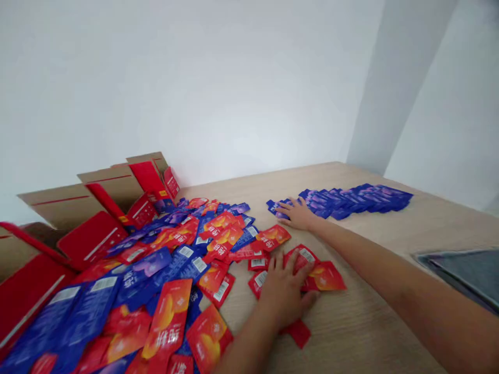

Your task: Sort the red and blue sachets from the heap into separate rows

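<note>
My left hand (284, 288) lies palm down with its fingers spread over a few red sachets (325, 276), partly covering them. Another red sachet (274, 237) is just beyond its fingertips. Farther away, my right hand (298, 214) rests with fingers apart on the near-left end of an overlapping row of blue sachets (354, 200). Neither hand visibly grips anything. To the left spreads a mixed heap of blue sachets (150, 262) and red sachets (167, 317), lying at many angles, some with barcodes up.
Open red-and-brown cardboard boxes (91, 241) stand along the left side, with sachets spilling from their fronts. A white wall (249, 93) bounds the back of the wooden table (374, 317). At the right edge lies a dark, flat, framed item (463, 270).
</note>
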Demonstrator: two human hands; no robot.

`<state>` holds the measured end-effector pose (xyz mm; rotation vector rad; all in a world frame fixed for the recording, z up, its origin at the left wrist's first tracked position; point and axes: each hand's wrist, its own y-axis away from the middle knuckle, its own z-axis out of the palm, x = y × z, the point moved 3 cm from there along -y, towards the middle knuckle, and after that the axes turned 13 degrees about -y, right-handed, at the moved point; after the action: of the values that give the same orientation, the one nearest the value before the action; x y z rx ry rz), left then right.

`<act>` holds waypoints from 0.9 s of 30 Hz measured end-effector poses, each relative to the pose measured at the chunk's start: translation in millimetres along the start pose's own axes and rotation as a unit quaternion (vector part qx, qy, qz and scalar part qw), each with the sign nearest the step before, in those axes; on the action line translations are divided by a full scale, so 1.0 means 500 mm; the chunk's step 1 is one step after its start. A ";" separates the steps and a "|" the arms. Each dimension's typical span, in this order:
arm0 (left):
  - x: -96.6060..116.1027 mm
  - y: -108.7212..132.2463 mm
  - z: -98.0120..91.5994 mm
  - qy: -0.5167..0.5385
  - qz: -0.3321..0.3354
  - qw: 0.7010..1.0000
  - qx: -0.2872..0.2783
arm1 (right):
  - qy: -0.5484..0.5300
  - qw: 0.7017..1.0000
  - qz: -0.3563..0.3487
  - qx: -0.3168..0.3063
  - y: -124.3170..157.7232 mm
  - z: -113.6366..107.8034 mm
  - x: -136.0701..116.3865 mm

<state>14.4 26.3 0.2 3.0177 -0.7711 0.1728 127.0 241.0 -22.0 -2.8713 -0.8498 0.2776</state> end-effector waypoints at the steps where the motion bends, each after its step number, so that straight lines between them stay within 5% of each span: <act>1: 0.001 0.000 0.001 0.000 0.000 1.000 -0.002 | -0.002 1.000 0.029 0.004 0.000 0.001 0.008; 12: 0.003 0.000 0.000 0.012 -0.004 1.000 -0.007 | 0.011 0.984 0.173 0.037 0.015 -0.019 0.093; 27: 0.002 -0.001 0.001 -0.001 -0.009 1.000 -0.011 | 0.028 0.984 0.103 0.144 0.092 -0.059 0.106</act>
<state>15.6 26.1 0.0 3.0028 -0.7419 0.1582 201.2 229.3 -8.7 -2.6783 -0.4592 0.3123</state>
